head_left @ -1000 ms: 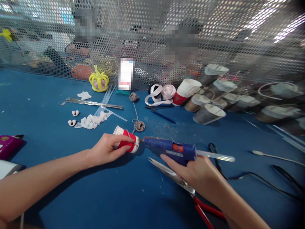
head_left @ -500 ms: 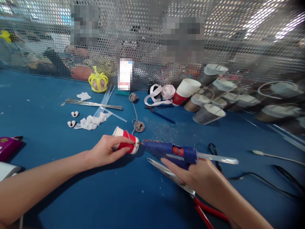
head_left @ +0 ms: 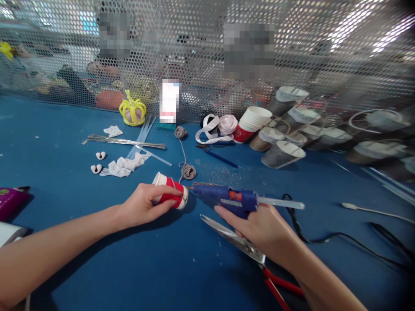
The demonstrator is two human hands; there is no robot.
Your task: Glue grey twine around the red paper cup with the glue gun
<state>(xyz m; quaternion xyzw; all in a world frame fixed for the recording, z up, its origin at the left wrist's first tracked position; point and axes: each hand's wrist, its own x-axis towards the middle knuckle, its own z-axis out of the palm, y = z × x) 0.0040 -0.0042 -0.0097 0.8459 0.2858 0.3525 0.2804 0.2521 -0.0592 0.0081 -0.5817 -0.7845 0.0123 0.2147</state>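
A red and white paper cup (head_left: 173,185) lies tilted on its side, its base end turned right. My left hand (head_left: 145,203) is closed around it, fingers along the red band. Grey yarn (head_left: 188,172) runs from a small coil behind the cup up against its side. My right hand (head_left: 259,224) grips a blue hot glue gun (head_left: 223,198) with a clear glue stick out of its back. The gun's nozzle is at the cup's base edge; whether it touches, I cannot tell. Red-handled scissors (head_left: 240,242) lie open, partly beneath my right hand.
Stacked paper cups (head_left: 254,123) and several yarn-wrapped cups (head_left: 283,154) stand at the back right. Pliers (head_left: 220,156), metal wires (head_left: 126,141), white lace (head_left: 125,165) and a yellow crown-shaped piece (head_left: 133,110) lie behind. A black cord (head_left: 337,235) trails right. Perforated metal mesh (head_left: 194,52) closes the back.
My right hand has moved the glue gun left and slightly up, its nozzle going from the middle of the cup's base edge toward its upper part. My left hand keeps the cup almost still.
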